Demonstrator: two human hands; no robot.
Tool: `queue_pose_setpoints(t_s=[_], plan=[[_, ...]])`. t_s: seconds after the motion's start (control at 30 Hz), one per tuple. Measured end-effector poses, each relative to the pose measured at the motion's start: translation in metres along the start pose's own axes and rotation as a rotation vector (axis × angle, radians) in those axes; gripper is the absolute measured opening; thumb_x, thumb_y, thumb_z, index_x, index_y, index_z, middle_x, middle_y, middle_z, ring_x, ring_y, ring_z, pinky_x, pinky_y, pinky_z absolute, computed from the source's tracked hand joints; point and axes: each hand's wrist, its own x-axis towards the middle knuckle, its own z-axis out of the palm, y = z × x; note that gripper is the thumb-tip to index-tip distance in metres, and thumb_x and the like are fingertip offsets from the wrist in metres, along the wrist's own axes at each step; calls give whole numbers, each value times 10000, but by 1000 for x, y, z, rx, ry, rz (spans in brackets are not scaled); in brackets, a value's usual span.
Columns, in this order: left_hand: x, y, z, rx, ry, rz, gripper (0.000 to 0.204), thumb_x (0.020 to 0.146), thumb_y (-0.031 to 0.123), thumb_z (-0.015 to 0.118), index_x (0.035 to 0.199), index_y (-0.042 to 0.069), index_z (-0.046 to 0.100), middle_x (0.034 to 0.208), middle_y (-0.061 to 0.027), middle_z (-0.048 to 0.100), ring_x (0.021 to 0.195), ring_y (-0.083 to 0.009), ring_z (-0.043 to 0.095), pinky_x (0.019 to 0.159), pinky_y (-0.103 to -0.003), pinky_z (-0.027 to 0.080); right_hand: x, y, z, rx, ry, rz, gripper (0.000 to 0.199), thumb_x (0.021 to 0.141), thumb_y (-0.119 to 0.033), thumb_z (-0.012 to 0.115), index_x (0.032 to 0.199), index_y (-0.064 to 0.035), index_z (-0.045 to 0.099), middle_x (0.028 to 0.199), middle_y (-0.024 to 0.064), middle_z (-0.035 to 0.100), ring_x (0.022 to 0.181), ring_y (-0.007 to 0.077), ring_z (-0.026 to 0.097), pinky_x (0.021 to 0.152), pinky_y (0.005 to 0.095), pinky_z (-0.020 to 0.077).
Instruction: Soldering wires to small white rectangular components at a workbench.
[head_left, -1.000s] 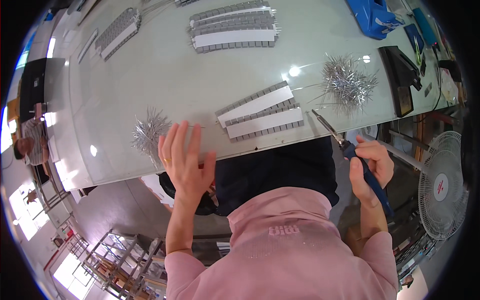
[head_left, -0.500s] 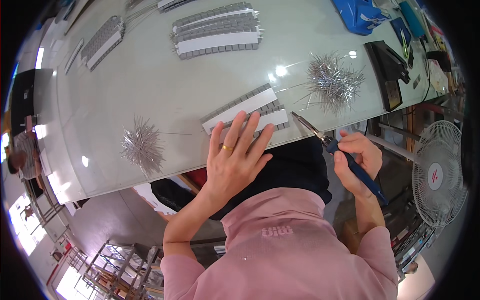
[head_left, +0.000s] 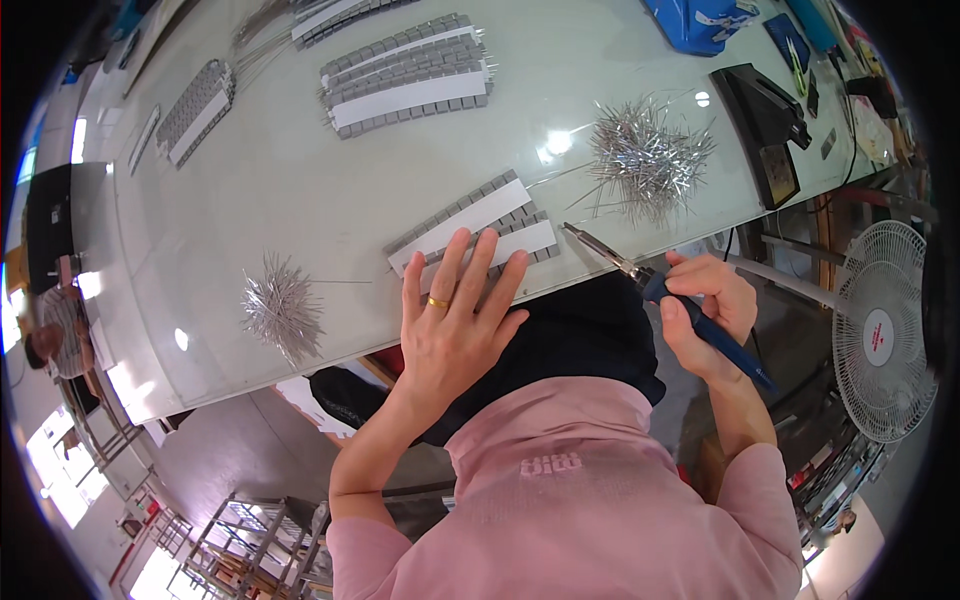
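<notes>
My left hand [head_left: 455,320], with a gold ring, lies with its fingers spread over two strips of grey blocks near the table's front edge. Each strip has a white band along it: the farther strip [head_left: 485,208] is mostly uncovered, while the nearer strip [head_left: 532,238] is partly hidden under my fingers. In my right hand [head_left: 720,300] is a soldering iron [head_left: 722,345] with a dark blue handle, gripped like a pen. Its metal tip points left and stops just off the right end of the nearer strip, apart from it.
A heap of silvery wire pieces [head_left: 655,160] lies beyond the iron; another wire heap [head_left: 285,305] is at the left. More block strips [head_left: 410,95] lie farther back. A black stand [head_left: 765,140] and a blue device [head_left: 695,25] are at the right. A white fan [head_left: 878,335] stands beside the table.
The view has shifted slightly, so the things on the table appear a little farther left. Both hands, the iron and the strips under my fingers keep their places relative to one another.
</notes>
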Motion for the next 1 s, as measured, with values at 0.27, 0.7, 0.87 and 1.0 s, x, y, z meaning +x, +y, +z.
queue_pose_setpoints(t_s=[0.27,0.7,0.87,1.0], plan=[[1,-1,-2,14,-12,7,544,778,345,732,1286,200,601,1411,-79,482,1343,-265,411,1086,-531,279,9,-8,0,-206,-104,-194,193,687,-29,700,858,-30,610,727,99,637,659,239,634,846,430,547],[-5,-4,-5,-60,7,-10,594,749,363,753,1297,201,593,1439,-110,454,1355,-284,400,1099,-538,259,23,-21,5,-230,-147,-128,223,618,9,739,806,-33,625,716,107,630,628,266,639,774,399,573],[-32,-32,-21,2,203,-157,541,782,342,708,1273,138,608,1385,-113,508,1301,-307,461,1091,-533,281,-12,4,-10,-18,73,23,187,801,-125,685,916,-22,580,810,104,605,769,197,589,933,459,490],[-56,-70,-36,114,261,-318,496,801,255,669,1252,56,610,1316,-134,547,1236,-346,502,1076,-533,301,-14,3,-4,16,39,10,243,831,-183,687,934,-11,549,819,121,587,773,195,564,939,459,484]])
